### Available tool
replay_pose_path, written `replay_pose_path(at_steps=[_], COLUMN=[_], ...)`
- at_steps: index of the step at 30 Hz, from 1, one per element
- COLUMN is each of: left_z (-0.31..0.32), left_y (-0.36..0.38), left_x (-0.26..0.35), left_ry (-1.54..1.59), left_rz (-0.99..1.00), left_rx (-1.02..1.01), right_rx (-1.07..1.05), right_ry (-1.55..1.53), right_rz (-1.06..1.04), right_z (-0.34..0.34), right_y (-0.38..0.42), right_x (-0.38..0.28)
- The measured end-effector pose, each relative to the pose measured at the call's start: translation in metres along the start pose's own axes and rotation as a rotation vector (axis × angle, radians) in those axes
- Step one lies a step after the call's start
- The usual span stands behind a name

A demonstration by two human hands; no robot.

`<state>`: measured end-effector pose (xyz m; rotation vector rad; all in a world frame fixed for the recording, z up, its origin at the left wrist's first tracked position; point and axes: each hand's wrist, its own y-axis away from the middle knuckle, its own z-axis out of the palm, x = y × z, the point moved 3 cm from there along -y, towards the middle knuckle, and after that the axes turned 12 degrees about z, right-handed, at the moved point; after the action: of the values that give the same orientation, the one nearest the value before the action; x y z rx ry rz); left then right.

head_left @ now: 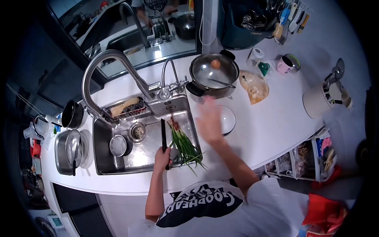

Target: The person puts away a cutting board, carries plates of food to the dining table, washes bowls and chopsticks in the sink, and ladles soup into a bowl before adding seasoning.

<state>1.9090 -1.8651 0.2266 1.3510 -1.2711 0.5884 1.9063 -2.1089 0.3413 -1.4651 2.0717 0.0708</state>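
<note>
My left hand point(162, 157) grips the handle of a black knife point(163, 134) whose blade points away from me over the sink. Beside it lies a bunch of green onions point(184, 144) on the sink's right side, red roots toward the tap. My right hand point(209, 120), blurred and with fingers spread, hovers above the white counter next to a small white bowl point(228, 118). Just beyond stands a steel pot point(214, 75) holding an orange ball-like item and a ladle.
A tall curved faucet point(108, 67) arches over the steel sink point(130, 158); a drain rack point(124, 107) sits behind. Pots point(71, 148) stand left. A plastic food bag point(254, 87), pink mug point(286, 64), utensil crock point(321, 98) and shelf bins point(312, 156) occupy the right.
</note>
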Motion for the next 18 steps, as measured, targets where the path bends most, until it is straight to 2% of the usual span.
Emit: replay_pose_path(at_steps=[2,5,8,14,18], left_z=[0.004,0.019,0.037,0.052,0.045], left_y=[0.002,0.006,0.012,0.028,0.026], left_x=[0.004,0.011,0.019,0.035,0.034], left_ry=[0.029,0.088,0.099,0.120,0.221], left_rz=[-0.024,0.013,0.040,0.076,0.088], left_rx=[-0.005,-0.033,-0.058,-0.008,0.049], right_rx=[0.243,-0.028,-0.113,-0.119,0.013], right_ry=[0.182,-0.189,-0.053,0.122,-0.554], right_rz=[0.210,0.512,0.277,0.293,0.379], right_z=[-0.034,-0.042,-0.044,-0.033,-0.051], right_y=[0.010,0.010,0.001,-0.007,-0.003], right_x=[0.048,0.110,0.111,0.123,0.158])
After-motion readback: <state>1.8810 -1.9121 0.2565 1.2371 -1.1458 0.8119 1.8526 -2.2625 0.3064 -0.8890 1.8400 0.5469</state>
